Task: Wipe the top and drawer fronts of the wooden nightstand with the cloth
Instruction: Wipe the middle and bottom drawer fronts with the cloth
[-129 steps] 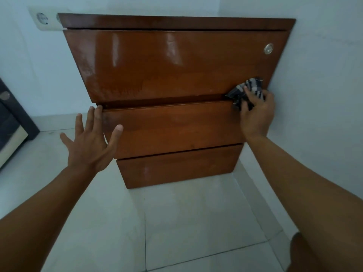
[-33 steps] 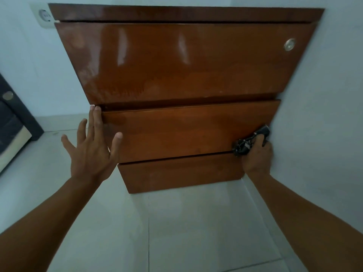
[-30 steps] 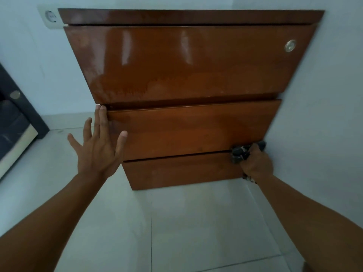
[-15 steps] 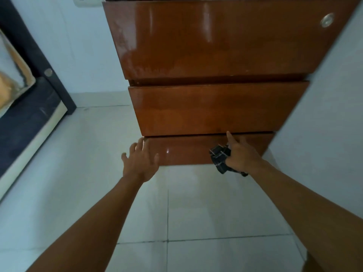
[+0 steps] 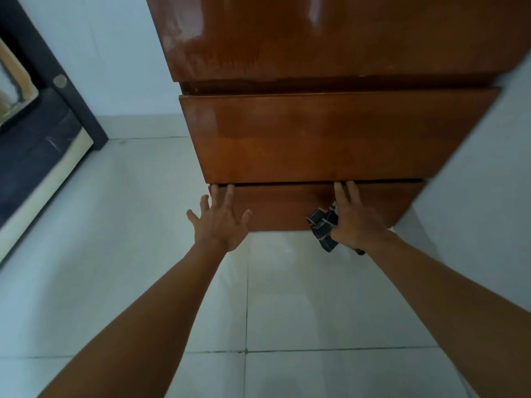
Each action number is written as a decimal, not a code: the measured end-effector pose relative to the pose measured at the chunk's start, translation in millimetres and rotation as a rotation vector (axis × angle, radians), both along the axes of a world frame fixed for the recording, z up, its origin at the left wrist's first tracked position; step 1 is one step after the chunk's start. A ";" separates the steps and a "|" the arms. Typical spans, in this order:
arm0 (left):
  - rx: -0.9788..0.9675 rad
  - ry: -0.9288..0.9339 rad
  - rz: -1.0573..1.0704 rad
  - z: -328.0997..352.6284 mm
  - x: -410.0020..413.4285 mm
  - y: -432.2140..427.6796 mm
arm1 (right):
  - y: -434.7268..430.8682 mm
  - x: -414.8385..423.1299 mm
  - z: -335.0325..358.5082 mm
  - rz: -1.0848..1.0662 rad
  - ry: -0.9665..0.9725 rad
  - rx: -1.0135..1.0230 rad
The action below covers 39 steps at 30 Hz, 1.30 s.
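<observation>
Bottom drawer front (image 5: 287,208) in hand; right hand (image 5: 355,222) presses checked cloth (image 5: 323,225) there, left hand (image 5: 219,222) splayed flat, empty; next likely sweep leftward

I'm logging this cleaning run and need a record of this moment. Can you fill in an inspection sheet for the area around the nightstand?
Surface: pale tiled floor, bare where visible.
Job's things: wooden nightstand, three drawer fronts in view, top out of frame; dark checked cloth bunched at the bottom drawer front.
Clutter: nothing seen.
Grippers: left hand open, fingertips at the bottom drawer's upper edge; right hand holds the cloth, two fingers stretched to that same edge.
Cables: nothing seen.
Surroundings: white wall close on the right; dark furniture at far left.
</observation>
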<state>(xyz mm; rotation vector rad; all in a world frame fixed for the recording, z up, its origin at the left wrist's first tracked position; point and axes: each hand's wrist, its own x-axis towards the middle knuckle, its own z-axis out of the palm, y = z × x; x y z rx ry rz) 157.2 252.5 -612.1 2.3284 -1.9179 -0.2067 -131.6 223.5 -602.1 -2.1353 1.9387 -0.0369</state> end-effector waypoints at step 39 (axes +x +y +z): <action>-0.041 0.062 -0.231 12.3 59.7 36.7 | 28.0 133.1 68.1 0.347 -0.450 -0.525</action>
